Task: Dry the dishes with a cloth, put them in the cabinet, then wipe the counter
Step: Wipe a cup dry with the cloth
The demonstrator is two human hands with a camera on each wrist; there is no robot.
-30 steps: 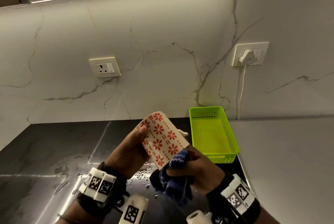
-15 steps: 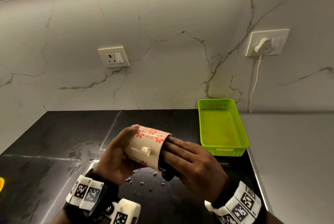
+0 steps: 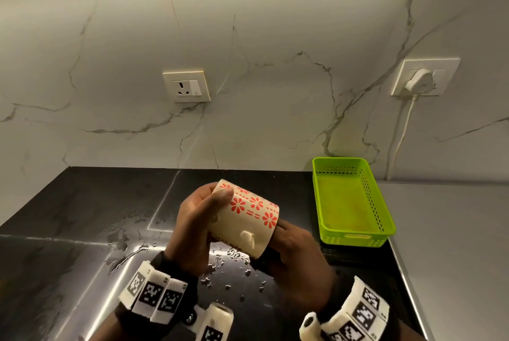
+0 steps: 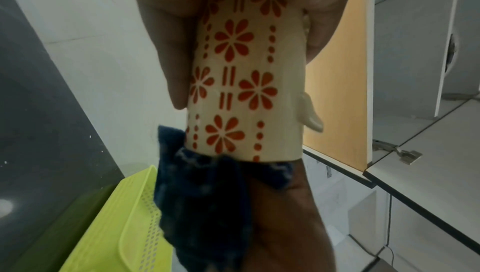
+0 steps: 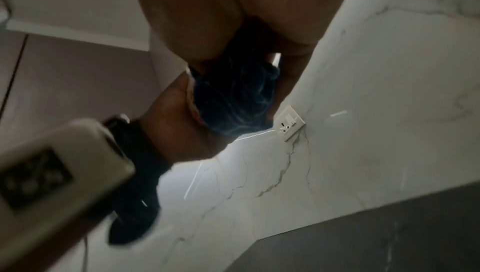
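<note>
Cream mug (image 3: 246,219) with red flowers lies tilted above wet counter (image 3: 82,230), blue cloth (image 4: 202,204) stuffed inside.

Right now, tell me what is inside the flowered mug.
The right hand reaches into the flowered mug, with the blue cloth bunched at its mouth. The mug's wall hides the fingers and interior.

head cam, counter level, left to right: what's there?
Water puddle → left hand → mug → right hand → green basket.
</note>
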